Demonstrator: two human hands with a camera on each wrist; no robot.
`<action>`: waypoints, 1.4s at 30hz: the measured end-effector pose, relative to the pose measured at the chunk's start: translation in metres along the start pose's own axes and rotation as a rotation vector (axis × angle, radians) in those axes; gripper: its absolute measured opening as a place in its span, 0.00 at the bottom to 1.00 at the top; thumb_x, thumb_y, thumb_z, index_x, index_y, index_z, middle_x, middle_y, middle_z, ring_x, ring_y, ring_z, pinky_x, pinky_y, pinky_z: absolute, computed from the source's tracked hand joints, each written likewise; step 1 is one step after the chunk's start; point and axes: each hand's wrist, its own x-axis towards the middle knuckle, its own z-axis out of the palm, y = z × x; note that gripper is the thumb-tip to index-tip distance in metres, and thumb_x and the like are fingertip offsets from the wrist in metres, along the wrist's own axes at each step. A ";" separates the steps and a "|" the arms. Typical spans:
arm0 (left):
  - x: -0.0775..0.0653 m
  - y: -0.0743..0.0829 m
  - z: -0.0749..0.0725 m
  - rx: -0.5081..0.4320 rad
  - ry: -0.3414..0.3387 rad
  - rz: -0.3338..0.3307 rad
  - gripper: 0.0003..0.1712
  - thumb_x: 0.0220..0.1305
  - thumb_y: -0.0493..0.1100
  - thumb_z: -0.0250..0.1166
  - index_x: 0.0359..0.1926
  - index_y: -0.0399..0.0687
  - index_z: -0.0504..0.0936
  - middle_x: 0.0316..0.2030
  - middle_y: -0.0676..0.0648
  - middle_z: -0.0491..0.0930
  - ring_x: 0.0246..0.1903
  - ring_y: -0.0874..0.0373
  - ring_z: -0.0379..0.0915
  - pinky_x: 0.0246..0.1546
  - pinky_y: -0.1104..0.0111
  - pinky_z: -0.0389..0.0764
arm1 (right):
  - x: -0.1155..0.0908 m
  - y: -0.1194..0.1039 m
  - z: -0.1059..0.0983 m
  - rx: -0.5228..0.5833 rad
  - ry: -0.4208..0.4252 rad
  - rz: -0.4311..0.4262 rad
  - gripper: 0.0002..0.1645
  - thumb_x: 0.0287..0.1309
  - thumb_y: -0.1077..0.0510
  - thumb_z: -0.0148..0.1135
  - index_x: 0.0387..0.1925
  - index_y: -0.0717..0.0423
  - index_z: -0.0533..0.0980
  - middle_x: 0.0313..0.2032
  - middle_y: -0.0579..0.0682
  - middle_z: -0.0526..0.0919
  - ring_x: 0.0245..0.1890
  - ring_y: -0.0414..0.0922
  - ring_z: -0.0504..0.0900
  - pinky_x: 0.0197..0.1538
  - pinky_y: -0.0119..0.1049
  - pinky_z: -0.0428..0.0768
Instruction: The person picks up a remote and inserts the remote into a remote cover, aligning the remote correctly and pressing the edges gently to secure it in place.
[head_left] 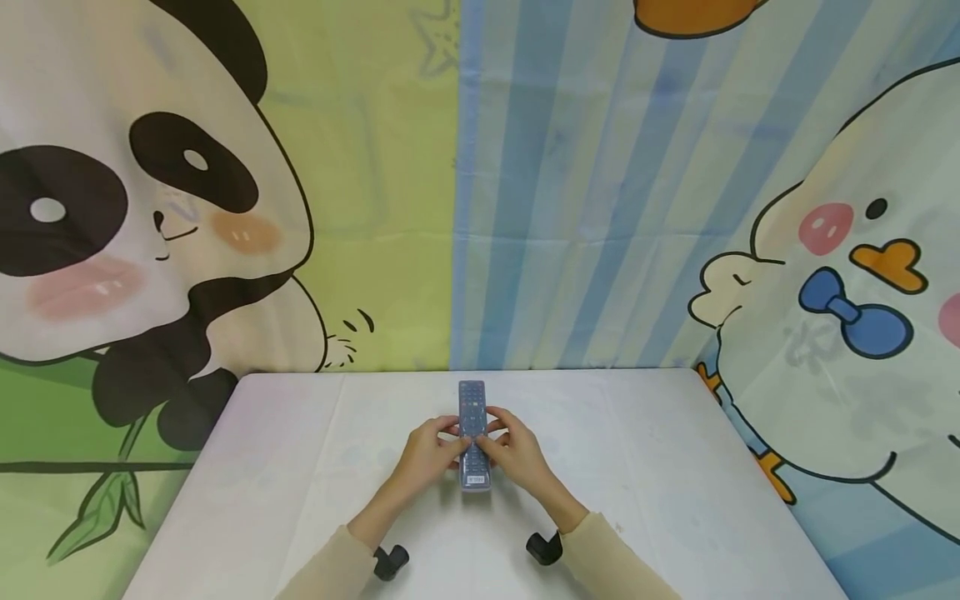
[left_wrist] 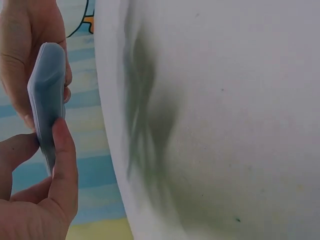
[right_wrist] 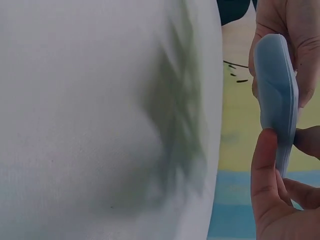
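Observation:
A long blue-grey remote control with rows of small buttons and a white label near its lower end is held up over the table, its button side facing the head camera. My left hand grips its left edge, thumb on the front and fingers behind. From the other side my right hand grips it the same way, thumb on the button face. Both wrist views show the smooth back of the remote, with fingertips pressed against it.
The white table spreads beneath both hands, their shadows falling on it. Black wrist-worn pieces stick out by the beige sleeves. Behind the table hangs a cartoon curtain with a panda and a white bird.

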 end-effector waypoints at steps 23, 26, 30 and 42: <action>0.029 -0.031 0.009 0.074 -0.065 -0.120 0.29 0.65 0.36 0.68 0.61 0.23 0.71 0.46 0.36 0.79 0.29 0.54 0.84 0.26 0.66 0.84 | 0.025 0.040 0.010 -0.124 -0.053 0.216 0.32 0.65 0.60 0.66 0.67 0.62 0.68 0.44 0.55 0.78 0.22 0.41 0.79 0.26 0.36 0.80; 0.030 -0.033 0.010 0.091 -0.068 -0.131 0.28 0.66 0.37 0.67 0.61 0.23 0.71 0.46 0.37 0.79 0.28 0.56 0.83 0.25 0.66 0.84 | 0.026 0.041 0.011 -0.132 -0.053 0.221 0.32 0.64 0.60 0.66 0.67 0.62 0.68 0.44 0.55 0.79 0.22 0.40 0.79 0.26 0.36 0.80; 0.032 -0.034 0.010 0.118 -0.071 -0.144 0.28 0.67 0.38 0.67 0.61 0.24 0.72 0.45 0.38 0.79 0.26 0.57 0.82 0.24 0.67 0.83 | 0.026 0.043 0.011 -0.142 -0.044 0.211 0.31 0.63 0.60 0.67 0.66 0.63 0.69 0.43 0.56 0.79 0.21 0.40 0.79 0.25 0.36 0.80; 0.033 -0.035 0.012 0.101 -0.055 -0.141 0.31 0.65 0.38 0.68 0.65 0.28 0.71 0.43 0.39 0.79 0.28 0.57 0.82 0.24 0.67 0.83 | 0.027 0.042 0.011 -0.180 -0.026 0.216 0.31 0.61 0.61 0.68 0.64 0.65 0.71 0.42 0.58 0.78 0.25 0.42 0.77 0.24 0.33 0.80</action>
